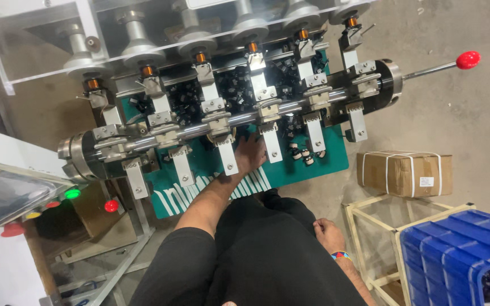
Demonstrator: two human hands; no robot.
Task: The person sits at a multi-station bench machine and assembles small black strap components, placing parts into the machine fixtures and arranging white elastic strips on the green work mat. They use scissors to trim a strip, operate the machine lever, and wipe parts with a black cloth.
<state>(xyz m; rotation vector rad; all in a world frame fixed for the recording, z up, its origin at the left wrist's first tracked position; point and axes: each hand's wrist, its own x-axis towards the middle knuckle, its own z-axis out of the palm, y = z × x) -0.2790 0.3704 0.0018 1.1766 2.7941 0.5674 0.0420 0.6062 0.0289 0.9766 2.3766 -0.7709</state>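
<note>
Right hand (329, 233) resting loosely curled on a black-clad thigh, grasping nothing. Left hand (250, 154) stretched forward onto the green tray (336, 158), fingers hidden under the steel shaft (239, 118), grip impossible to tell. Beyond the fingers, small black parts (304, 154) lying loose; copper-wound bobbins (201, 57) seated on all six spindles. Little room between clamps; open floor rightward.

Strapped brown cardboard box (406, 173) with small white label (426, 181), on floor right of machine.
</note>
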